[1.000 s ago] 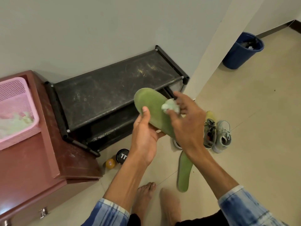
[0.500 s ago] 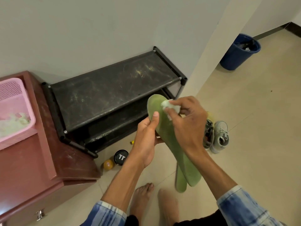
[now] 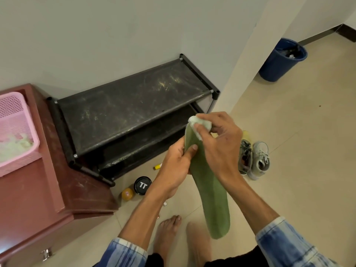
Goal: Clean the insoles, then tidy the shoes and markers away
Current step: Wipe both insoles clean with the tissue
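Observation:
A long green insole [image 3: 210, 191] hangs nearly upright in front of me, toe end up. My left hand [image 3: 174, 168] grips it at its upper left edge, thumb on its face. My right hand [image 3: 219, 143] pinches a small white wipe [image 3: 198, 125] against the insole's top end. A pair of grey lace-up shoes [image 3: 254, 158] stands on the floor to the right, behind my right wrist. A yellow marker [image 3: 157, 166] lies on the floor by the black shoe rack [image 3: 131, 110]. The second insole is hidden.
A dark red cabinet [image 3: 57, 189] at left carries a pink basket [image 3: 17, 130] holding pale wipes. A black lidded jar [image 3: 143, 185] and an orange ball [image 3: 127, 194] sit on the floor. A blue bin [image 3: 279, 62] stands far right. My bare feet [image 3: 169, 234] are below.
The insole has swung from tilted leftward to hanging nearly upright, now covering the second insole on the floor. My right hand has slid the wipe up to its top end.

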